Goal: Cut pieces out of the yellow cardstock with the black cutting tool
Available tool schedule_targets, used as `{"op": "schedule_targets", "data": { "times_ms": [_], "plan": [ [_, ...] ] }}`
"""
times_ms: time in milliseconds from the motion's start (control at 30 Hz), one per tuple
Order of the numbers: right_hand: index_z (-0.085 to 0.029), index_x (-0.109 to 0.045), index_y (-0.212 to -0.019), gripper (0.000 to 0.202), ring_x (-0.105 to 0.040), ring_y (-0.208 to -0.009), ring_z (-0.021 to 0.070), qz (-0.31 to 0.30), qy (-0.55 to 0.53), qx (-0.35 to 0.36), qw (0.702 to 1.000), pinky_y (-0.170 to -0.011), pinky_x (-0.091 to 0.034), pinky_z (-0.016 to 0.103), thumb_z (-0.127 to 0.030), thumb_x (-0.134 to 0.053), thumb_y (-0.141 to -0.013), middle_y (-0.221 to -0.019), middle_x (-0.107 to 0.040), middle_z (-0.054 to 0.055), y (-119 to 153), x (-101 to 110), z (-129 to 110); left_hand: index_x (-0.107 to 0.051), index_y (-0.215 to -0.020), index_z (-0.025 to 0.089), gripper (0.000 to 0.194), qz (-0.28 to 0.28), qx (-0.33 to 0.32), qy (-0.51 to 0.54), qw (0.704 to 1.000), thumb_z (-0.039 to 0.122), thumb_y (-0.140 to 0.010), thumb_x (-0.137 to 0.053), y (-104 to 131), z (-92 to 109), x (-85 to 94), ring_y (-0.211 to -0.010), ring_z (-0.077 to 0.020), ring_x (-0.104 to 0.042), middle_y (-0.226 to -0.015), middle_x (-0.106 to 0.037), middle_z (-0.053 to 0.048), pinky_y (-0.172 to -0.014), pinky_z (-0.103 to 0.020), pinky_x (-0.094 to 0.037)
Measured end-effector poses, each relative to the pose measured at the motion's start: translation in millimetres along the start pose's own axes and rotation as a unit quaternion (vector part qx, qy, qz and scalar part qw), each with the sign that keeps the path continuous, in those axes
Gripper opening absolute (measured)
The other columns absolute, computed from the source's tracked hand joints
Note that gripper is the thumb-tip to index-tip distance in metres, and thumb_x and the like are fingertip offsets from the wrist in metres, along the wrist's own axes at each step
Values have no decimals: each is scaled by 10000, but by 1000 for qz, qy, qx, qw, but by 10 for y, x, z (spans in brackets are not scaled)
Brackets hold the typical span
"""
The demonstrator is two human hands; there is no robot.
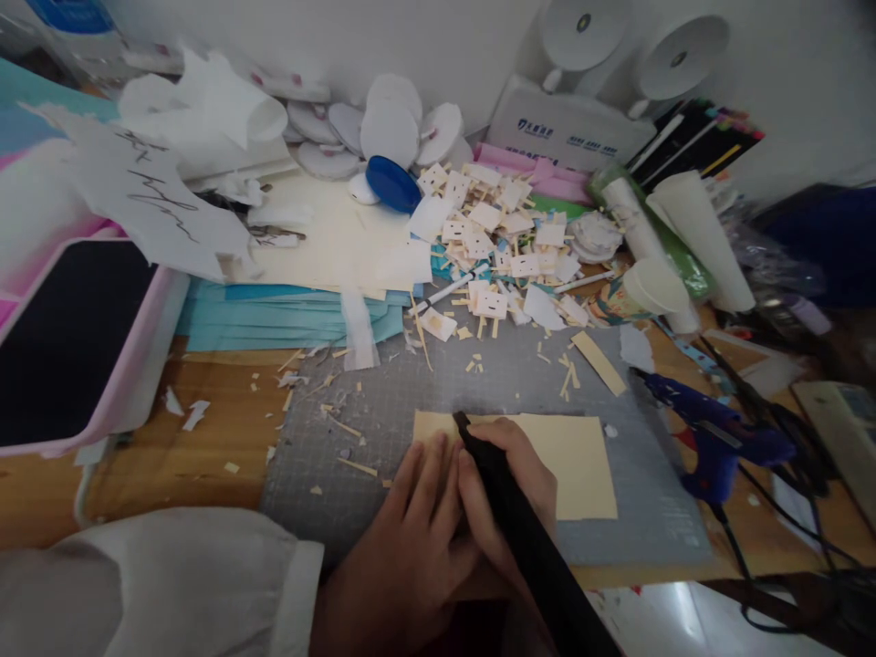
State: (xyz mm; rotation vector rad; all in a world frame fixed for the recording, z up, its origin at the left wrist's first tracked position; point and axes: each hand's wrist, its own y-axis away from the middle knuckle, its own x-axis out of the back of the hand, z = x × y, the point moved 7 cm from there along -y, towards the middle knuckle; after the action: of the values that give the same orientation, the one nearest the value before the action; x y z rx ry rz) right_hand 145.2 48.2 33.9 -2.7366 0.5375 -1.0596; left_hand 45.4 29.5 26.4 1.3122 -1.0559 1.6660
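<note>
A cream-coloured card (578, 465) lies flat on the grey cutting mat (653, 516) in front of me. My left hand (414, 547) rests on the card's left part, palm down with the fingers stretched out. My right hand (516, 470) is closed round a long black tool (516, 520). The tool's narrow tip touches or hovers just over the card's upper edge, beside my left fingertips; I cannot tell which. What kind of tool it is does not show clearly. Thin cream offcuts (359, 467) and paper scraps lie scattered on the mat.
Beyond the mat is a pile of small white-and-cream card figures (489, 237). A blue glue gun (718, 438) with its cord lies at the right, near a paper cup (643, 292). Blue sheets (287, 319) and a phone (65, 338) in a pink-edged holder are at the left.
</note>
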Motion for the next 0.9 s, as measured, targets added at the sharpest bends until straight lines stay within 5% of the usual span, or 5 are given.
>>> {"op": "schedule_targets", "data": {
  "times_ms": [367, 533, 900],
  "plan": [
    [-264, -573, -995, 165, -616, -707, 189, -6, 1, -3, 1000, -638, -500, 322, -208, -536, -845, -797, -632, 3, 20, -17, -4, -552, -1221, 10, 405, 49, -19, -108, 993, 243, -941, -375, 52, 148, 7, -1163, -392, -578, -1244, -614, -240, -1099, -583, -191],
    [-259, -567, -1023, 188, -543, -474, 136, -36, 12, -46, 998, -479, -449, 270, -250, -578, -836, -634, -586, -43, 56, -42, 49, -529, -1260, -36, 457, 53, -36, -122, 991, 260, -940, -390, 63, 180, -7, -1157, -416, -579, -1223, -617, -270, -1092, -636, -204],
    [-253, -603, -987, 161, -581, -508, 133, -14, 65, 0, 998, -505, -445, 253, -265, -540, -839, -628, -619, -40, 79, -58, 1, -518, -1308, -37, 504, 51, -45, -159, 985, 292, -937, -429, 47, 255, -37, -1152, -437, -575, -1210, -626, -266, -1068, -705, -238]
  ]
}}
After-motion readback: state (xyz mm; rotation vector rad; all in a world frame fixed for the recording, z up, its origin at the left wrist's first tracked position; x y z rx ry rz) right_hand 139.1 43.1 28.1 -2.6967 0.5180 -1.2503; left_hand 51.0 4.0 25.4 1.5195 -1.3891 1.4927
